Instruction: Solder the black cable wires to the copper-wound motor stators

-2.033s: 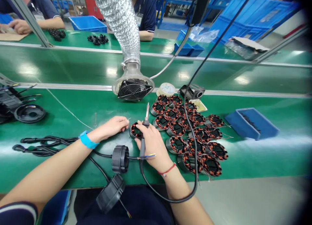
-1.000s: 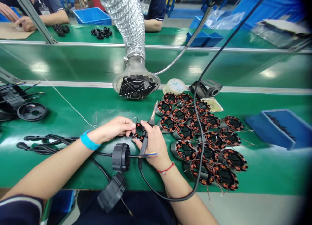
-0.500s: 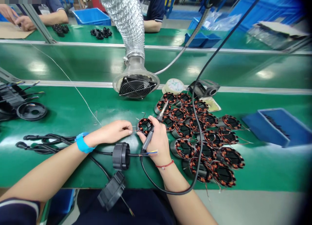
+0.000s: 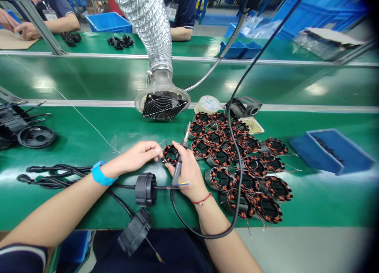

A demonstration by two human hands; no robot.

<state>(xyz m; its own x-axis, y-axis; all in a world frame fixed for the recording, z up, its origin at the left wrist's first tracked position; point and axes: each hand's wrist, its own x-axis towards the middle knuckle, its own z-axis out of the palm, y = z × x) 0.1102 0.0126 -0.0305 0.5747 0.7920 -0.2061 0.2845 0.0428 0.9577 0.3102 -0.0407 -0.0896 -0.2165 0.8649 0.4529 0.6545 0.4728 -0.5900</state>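
My right hand [image 4: 191, 172] is wrapped around a soldering iron [image 4: 177, 171], whose metal tip points up and away from me. Its thumb and fingers also rest against a motor stator [image 4: 168, 154] with copper windings. Just left of that stator, my left hand [image 4: 141, 154] is closed in a pinch at its wire ends. A thin solder wire [image 4: 89, 122] runs from the upper left down to the left hand; its end at the fingertips is hard to see. Below the hands, a black round housing [image 4: 145, 190] sits on a cable with bare coloured wires.
Several copper-wound stators [image 4: 220, 156] stand grouped at right, beside a blue bin [image 4: 340, 152]. A fume extractor [image 4: 164, 105] hangs ahead. The iron's cord [image 4: 240, 174] loops over the stators and my right forearm. Black cables [image 4: 59, 170] lie at left. Two people sit across the bench.
My left hand has come slightly up against the stator, its fingers curled tighter. The soldering iron stands a little more upright in my right hand. The whole view has shifted slightly.
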